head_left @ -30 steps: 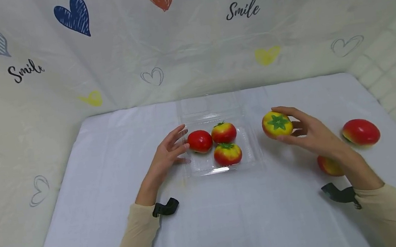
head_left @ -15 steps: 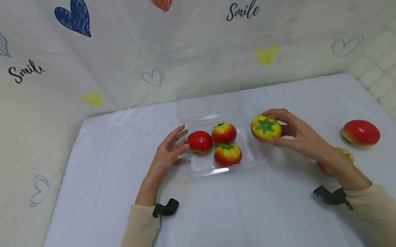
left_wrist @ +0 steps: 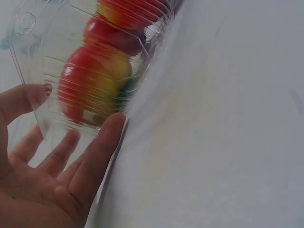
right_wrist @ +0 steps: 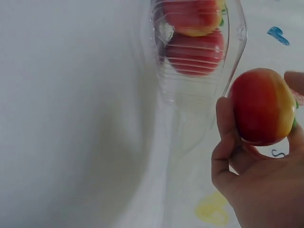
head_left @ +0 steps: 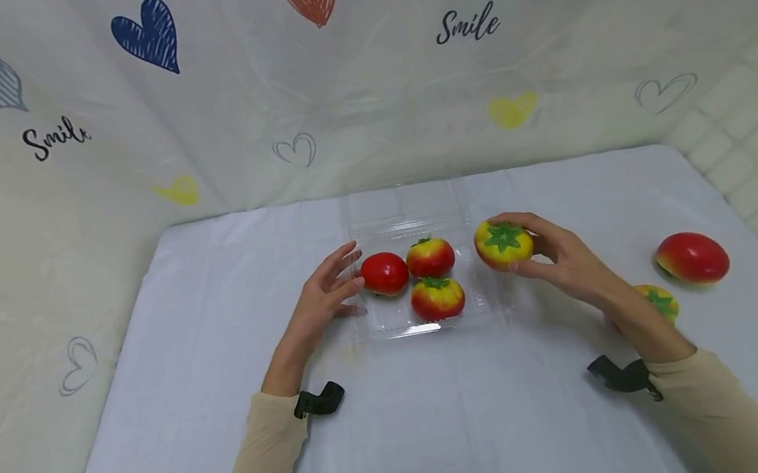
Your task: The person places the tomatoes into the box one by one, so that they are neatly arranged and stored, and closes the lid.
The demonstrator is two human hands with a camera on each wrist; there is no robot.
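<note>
My right hand holds a red-and-yellow tomato with a green star-shaped top, raised at the right side of a clear plastic clamshell box. In the right wrist view, fingers and thumb curve round this tomato. Inside the box sit a red tomato at the left, a red-yellow one behind and another in front. My left hand rests at the box's left side, fingers spread and loosely bent. The left wrist view shows its fingertips touching the clear wall.
Farther right on the white-covered table lie a red oval fruit and a yellow-green-topped tomato, partly hidden by my right forearm. The box's clear lid lies back, toward the heart-patterned cloth behind the table.
My right hand has carried the tomato leftward, closer to the box's right edge. The tomato under the right forearm shows more now. My left hand has stayed at the box.
</note>
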